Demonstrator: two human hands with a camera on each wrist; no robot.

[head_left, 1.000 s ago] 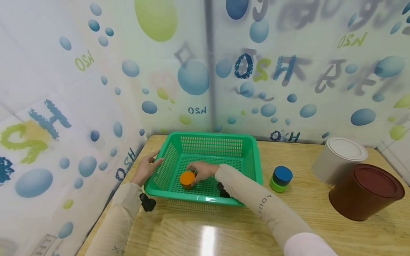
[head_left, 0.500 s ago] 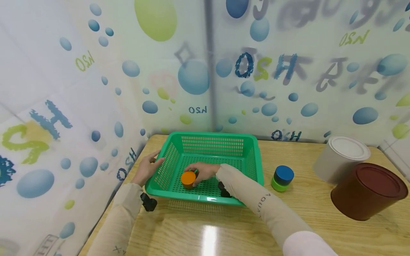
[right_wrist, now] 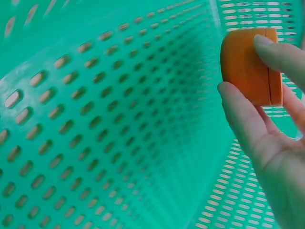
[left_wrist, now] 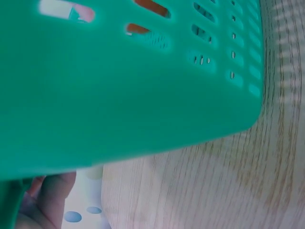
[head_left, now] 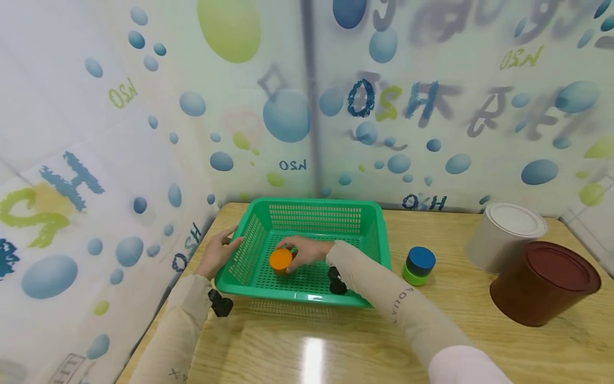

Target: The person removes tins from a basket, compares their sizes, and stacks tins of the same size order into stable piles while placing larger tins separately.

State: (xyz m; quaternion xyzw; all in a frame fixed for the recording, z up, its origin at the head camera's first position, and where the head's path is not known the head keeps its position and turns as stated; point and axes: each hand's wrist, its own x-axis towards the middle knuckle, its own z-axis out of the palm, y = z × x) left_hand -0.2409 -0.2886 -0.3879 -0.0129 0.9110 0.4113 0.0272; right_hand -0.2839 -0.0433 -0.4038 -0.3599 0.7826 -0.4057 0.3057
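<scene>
A green plastic basket with slotted walls stands on the wooden table. My left hand holds its left rim, thumb over the top edge and fingers outside. In the left wrist view the basket wall covers much of that hand, and only part of the fingers shows. Inside the basket, left of its middle, my right hand grips a small round orange container between thumb and fingers. In the right wrist view a seam marks the lid of the orange container.
Right of the basket stands a small round container with a blue top and light green base. Farther right are a white can and, in front of it, a dark red-brown can. A patterned wall closes off the back and left.
The orange container and my right hand have shifted slightly up in the head view, within the basket. My left hand stays on the rim. The head view has moved a little.
</scene>
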